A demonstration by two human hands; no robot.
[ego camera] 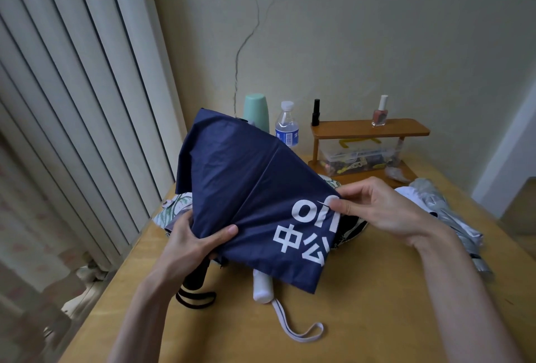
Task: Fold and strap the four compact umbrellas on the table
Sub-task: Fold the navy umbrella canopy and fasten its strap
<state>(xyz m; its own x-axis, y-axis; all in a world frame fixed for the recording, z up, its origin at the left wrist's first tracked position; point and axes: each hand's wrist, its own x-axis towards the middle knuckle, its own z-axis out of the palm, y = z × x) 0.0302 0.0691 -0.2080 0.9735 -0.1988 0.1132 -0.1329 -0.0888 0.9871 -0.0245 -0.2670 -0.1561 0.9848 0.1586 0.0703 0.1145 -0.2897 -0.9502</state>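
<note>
The blue umbrella (255, 197) was held up just over the surface (377, 319), and its loose cloth had white letters on it. The left hand (191, 243) gripped the near left edge of the blue umbrella, with the thumb on top of the cloth and the other fingers curled under it. The right hand (385, 209) pinched the right edge of the cloth between the thumb and the fingers (364, 187). A black handle (197, 275) showed just below the left hand, at the near left corner of the blue umbrella. A white handle (262, 287) stuck out from under its near edge, with a white strap (295, 325) lying on the surface. A leaf umbrella (174, 206) peeked out on its left side. A silver umbrella (452, 217) lay to its right. Behind the blue umbrella stood a green cup (255, 113), a water bottle (287, 124) and a wooden shelf (368, 127).
</note>
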